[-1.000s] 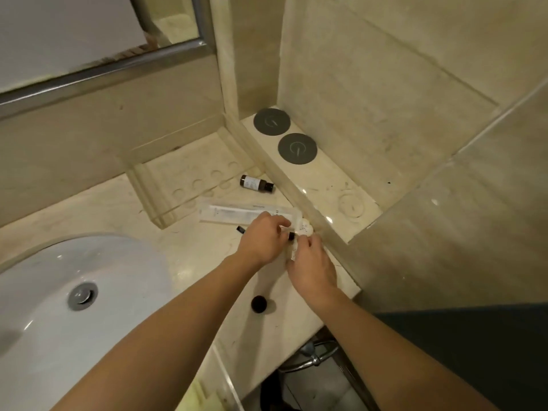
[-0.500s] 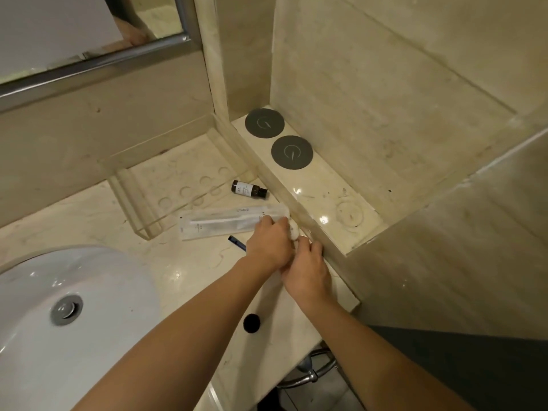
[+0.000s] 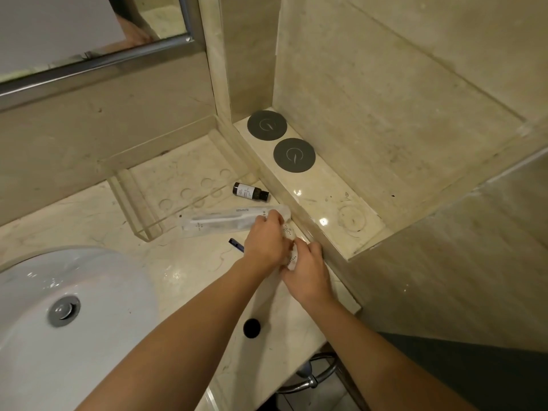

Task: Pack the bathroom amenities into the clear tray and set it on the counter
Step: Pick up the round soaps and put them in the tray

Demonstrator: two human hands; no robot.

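A white sink (image 3: 68,315) fills the lower left. Two dark round coasters (image 3: 293,155) sit on the raised ledge (image 3: 326,200) in the middle. The clear tray (image 3: 178,188) lies on the counter (image 3: 184,271) left of center, with a small brown bottle (image 3: 250,191) at its right end. A long white packet (image 3: 219,222) lies just below it. Both hands meet at the center. The left hand (image 3: 264,244) and right hand (image 3: 308,269) pinch small white wrapped packets (image 3: 289,232) between them.
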